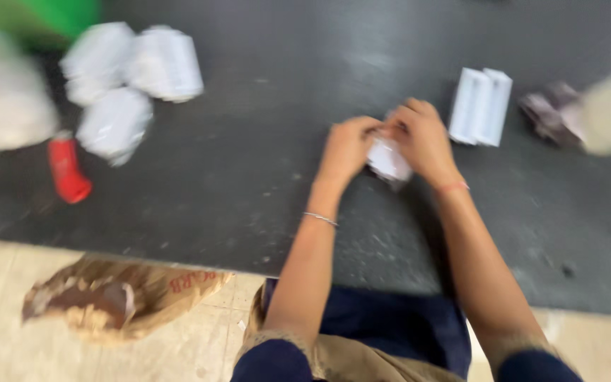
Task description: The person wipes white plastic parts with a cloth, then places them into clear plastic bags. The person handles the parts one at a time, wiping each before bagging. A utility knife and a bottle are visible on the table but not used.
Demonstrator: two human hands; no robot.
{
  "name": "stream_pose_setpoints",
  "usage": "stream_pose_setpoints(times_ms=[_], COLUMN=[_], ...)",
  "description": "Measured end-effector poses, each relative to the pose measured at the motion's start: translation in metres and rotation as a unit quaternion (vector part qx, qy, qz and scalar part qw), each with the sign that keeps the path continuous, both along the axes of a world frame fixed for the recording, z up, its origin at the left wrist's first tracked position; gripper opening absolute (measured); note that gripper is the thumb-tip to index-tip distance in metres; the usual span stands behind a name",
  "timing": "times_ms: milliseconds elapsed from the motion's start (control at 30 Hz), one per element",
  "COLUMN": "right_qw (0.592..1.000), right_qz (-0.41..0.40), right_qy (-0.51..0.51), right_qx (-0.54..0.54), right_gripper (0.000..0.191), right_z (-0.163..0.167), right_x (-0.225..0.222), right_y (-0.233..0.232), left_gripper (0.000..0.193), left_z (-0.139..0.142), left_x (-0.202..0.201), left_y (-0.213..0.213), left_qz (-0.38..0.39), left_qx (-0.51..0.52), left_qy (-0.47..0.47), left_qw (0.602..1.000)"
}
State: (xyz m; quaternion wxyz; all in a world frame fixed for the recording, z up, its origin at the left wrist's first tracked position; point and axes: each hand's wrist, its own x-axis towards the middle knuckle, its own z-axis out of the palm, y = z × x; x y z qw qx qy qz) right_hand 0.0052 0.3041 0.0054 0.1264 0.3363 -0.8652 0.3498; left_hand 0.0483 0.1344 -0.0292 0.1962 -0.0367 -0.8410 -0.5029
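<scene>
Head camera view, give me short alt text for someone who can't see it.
Two bare hands, left hand and right hand, grip a small white packet over a dark table. White bundles and a red tube lie at left.

Dark table (249, 141) as landmark: red tube (67, 170) and white packets (132, 74) at its far-left; two white blocks (480, 107) far-right; brown sack (118, 295) on floor below its near edge.
</scene>
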Motion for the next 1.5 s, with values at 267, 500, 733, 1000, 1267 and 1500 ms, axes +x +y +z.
stream_pose_setpoints(times_ms=[267,500,733,1000,1267,1500], right_qw=[0.998,0.997,0.995,0.983,0.947,0.932], right_qz=[0.009,0.024,0.026,0.040,0.086,0.099], right_qy=[0.056,0.052,0.078,-0.004,-0.106,-0.187], right_qx=[-0.018,-0.047,-0.056,-0.178,-0.290,-0.294], right_gripper=[0.010,0.010,0.010,0.008,0.019,0.016], right_z=[-0.021,-0.036,-0.031,-0.033,-0.027,0.004], right_x=[-0.016,-0.018,-0.008,-0.004,-0.003,0.016], right_y=[-0.002,-0.011,-0.022,-0.024,-0.019,-0.015], left_gripper=[0.023,0.022,0.049,0.055,0.021,0.017], left_z=[-0.007,0.002,0.011,-0.017,-0.005,0.012], left_x=[-0.023,-0.018,-0.015,-0.035,-0.013,0.000], left_y=[-0.003,-0.001,-0.005,-0.015,-0.025,-0.014], left_qz=[0.017,0.098,0.155,0.129,-0.052,0.039], left_qx=[0.067,0.056,0.096,0.404,0.315,0.264], left_qy=[-0.069,-0.085,-0.116,-0.112,-0.067,-0.028], left_qw=[0.995,0.990,0.976,0.899,0.945,0.963])
